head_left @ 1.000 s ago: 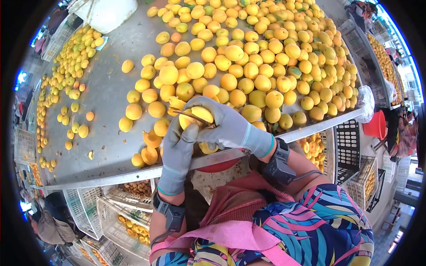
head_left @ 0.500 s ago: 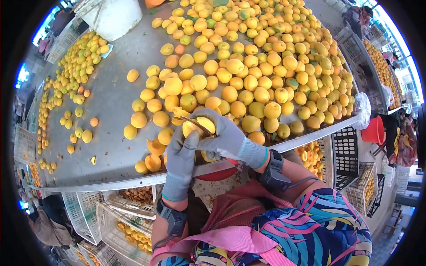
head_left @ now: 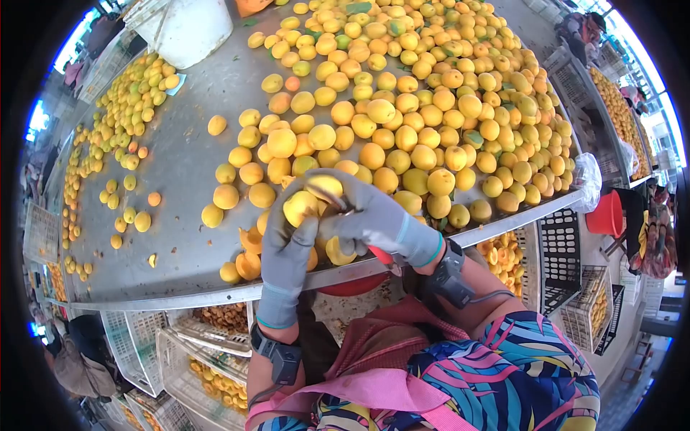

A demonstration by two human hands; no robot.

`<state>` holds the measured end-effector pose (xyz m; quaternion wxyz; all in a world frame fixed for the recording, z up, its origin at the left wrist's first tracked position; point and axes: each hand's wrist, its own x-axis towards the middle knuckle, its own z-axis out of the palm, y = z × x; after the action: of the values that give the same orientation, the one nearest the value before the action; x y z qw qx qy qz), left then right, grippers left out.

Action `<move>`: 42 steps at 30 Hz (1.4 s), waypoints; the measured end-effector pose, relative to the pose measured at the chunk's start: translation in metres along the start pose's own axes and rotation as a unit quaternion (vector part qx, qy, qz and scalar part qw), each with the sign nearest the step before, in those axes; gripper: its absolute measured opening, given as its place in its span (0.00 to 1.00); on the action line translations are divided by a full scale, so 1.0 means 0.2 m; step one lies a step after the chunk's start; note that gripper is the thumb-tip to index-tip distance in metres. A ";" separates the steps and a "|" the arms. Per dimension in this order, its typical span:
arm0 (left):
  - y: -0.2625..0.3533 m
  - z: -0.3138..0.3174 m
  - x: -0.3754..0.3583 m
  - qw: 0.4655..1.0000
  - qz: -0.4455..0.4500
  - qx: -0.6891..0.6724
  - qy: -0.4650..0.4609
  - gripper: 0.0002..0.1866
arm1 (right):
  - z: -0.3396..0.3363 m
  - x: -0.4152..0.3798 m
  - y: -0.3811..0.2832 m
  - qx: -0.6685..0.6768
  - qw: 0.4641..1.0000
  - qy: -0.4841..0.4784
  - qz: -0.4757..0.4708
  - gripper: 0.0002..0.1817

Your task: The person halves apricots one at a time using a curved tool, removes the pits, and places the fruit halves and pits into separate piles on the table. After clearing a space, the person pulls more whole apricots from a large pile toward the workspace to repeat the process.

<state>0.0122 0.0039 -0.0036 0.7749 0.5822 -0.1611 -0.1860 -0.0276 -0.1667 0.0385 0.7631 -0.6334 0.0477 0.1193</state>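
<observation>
Both hands wear grey gloves and meet at the front edge of the metal table. My left hand (head_left: 286,248) is closed round a yellow apricot (head_left: 299,208) that looks partly split. Against the fruit, my right hand (head_left: 366,219) grips a tool with a red handle (head_left: 381,255); its thin dark end lies at the fruit between the hands. A further yellow piece (head_left: 338,251) shows just below my right fingers. Apricot halves (head_left: 249,264) lie on the table left of my left hand.
Loose apricots (head_left: 445,108) cover the right part of the metal table (head_left: 187,237); a smaller pile (head_left: 133,93) lies at left. A white bucket (head_left: 192,32) stands at the back. Crates (head_left: 201,373) are below the front edge, and a red bucket (head_left: 606,213) stands at right.
The fruit has turned in my hands, and the tool's blade no longer extends across its top to the left. My right hand has moved slightly right, and more of the red handle shows.
</observation>
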 end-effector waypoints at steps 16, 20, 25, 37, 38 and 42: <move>-0.03 0.00 0.01 1.000 -0.010 0.013 0.018 0.31 | -0.13 0.03 -0.04 0.434 0.874 0.219 -0.020 0.16; -0.02 0.01 0.01 0.999 0.008 -0.006 0.036 0.33 | -0.20 0.11 0.14 0.622 0.778 0.063 0.065 0.14; -0.02 -0.03 0.00 0.999 -0.016 0.028 -0.008 0.33 | -0.09 0.06 0.04 0.390 0.911 0.134 -0.001 0.14; 0.11 0.02 -0.03 0.976 -0.127 -0.176 0.003 0.33 | -0.01 0.00 0.04 0.038 0.998 0.021 -0.038 0.23; 0.09 -0.02 -0.03 0.977 -0.128 -0.170 -0.028 0.38 | -0.01 -0.01 0.04 0.021 0.998 0.019 -0.053 0.25; -0.01 -0.05 -0.05 0.983 -0.079 -0.159 -0.032 0.46 | 0.03 0.01 0.09 -0.076 0.985 0.020 -0.154 0.29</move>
<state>0.0072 0.0174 -0.0077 0.8350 0.4558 -0.1074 -0.2888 -0.0315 -0.1567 0.0221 0.7208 -0.6917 -0.0439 -0.0089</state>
